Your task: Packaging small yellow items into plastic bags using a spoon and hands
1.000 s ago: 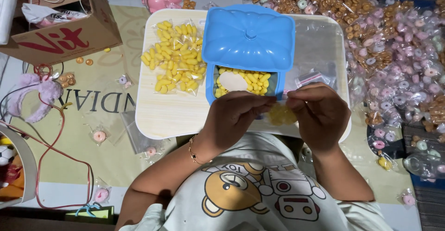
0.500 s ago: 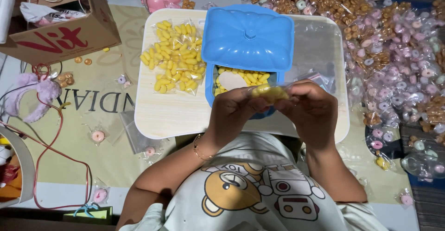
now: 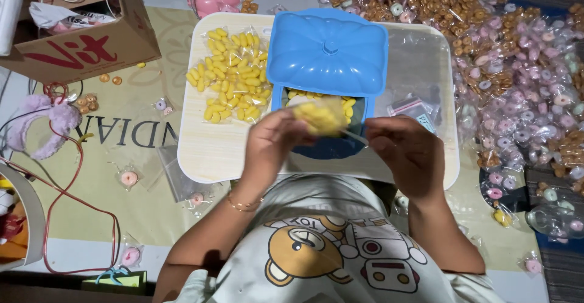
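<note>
A home floor used for packing sweets: a low tabletop (image 3: 207,151) on a mat (image 3: 121,157), heaps of bagged candy (image 3: 523,66), a cardboard box (image 3: 85,41), a plush headband (image 3: 45,120).

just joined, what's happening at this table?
A person sits at a small white table, both hands raised over a blue box that holds yellow pieces. The left hand pinches a small clear bag of yellow pieces; the right hand holds the bag's other end. A pile of filled yellow bags lies on the table to the left. Heaps of pink and orange bagged pieces cover the floor on the right.
</note>
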